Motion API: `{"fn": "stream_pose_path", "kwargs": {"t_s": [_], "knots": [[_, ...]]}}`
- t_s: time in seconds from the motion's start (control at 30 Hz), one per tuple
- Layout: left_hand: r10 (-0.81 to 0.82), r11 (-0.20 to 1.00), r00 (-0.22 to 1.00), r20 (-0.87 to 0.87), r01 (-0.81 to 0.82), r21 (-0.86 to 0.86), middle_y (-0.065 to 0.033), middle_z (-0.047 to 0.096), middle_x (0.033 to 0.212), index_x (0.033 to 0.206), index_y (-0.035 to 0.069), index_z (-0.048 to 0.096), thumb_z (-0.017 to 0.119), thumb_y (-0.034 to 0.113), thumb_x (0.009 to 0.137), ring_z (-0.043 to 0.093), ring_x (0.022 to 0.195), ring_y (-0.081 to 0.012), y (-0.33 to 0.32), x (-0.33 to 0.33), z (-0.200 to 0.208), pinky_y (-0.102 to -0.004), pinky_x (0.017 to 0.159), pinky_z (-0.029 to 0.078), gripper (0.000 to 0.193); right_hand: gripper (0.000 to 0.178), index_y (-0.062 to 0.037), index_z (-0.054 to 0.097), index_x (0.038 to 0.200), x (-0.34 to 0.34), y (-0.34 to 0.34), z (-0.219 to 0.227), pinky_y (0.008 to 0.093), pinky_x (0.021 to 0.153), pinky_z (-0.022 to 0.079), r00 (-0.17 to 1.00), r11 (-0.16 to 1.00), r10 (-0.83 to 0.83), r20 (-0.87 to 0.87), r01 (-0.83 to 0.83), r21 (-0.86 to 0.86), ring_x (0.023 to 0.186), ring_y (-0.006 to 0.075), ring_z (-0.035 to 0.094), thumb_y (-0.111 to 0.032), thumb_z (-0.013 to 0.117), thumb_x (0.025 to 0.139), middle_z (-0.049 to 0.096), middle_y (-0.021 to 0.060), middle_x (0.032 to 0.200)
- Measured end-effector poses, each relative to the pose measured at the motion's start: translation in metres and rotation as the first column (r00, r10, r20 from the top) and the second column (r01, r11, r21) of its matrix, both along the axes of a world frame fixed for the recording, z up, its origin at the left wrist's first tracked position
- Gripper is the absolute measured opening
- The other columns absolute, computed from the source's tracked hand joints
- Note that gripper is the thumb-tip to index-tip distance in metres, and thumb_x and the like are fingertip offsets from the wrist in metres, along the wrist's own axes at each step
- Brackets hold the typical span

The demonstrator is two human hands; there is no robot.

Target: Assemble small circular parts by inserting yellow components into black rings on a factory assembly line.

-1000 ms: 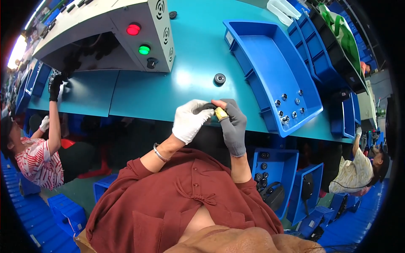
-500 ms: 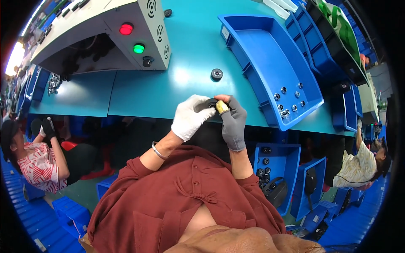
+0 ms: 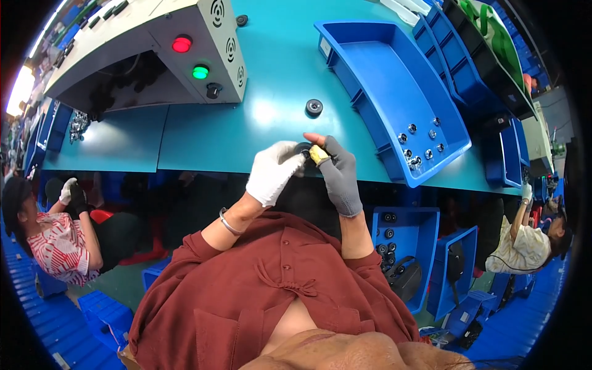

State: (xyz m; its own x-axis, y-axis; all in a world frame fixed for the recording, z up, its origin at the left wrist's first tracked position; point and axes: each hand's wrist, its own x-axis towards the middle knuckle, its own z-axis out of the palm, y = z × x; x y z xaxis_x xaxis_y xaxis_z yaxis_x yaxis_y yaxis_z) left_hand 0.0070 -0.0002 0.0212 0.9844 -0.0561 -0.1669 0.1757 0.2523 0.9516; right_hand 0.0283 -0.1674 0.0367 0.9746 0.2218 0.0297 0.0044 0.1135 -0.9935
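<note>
Over the table's front edge, my left hand in a white glove is closed round a small black wheel. My right hand wears a grey glove with bare fingertips. Yellow wrapping covers its thumb, which presses against the wheel's right side. The right index finger reaches out past the wheel's far side. My fingers hide much of the wheel. Beyond my hands, another black wheel with a metal centre lies flat on the teal table.
A white machine with red and green lights stands left. On the right, a long blue tray holds several shiny metal parts. Below the table edge, a blue bin contains black wheels. Co-workers sit at both sides.
Both hands have shifted slightly left with the wheel. My right index finger has straightened out farther past it. The loose wheel has stayed on the table.
</note>
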Motion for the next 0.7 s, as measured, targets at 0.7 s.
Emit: {"fn": "stream_pose_path", "kwargs": {"t_s": [0.7], "knots": [[0.009,0.985,1.0,0.009,-0.01,0.175,-0.0067,0.071,0.087,0.106,-0.005,0.07,0.075,0.006,0.088,0.063,0.065,-0.0104,0.005,0.0,0.008,-0.0239,0.061,0.051,0.023,0.037,0.0033,0.069,0.115,0.001,0.0,-0.005,0.0271,0.089,0.046,0.97,0.99,0.118,0.214,-0.099,-0.1,0.098,0.0162,0.058,0.0,0.05,0.083,0.06,0.0077,0.106]]}}
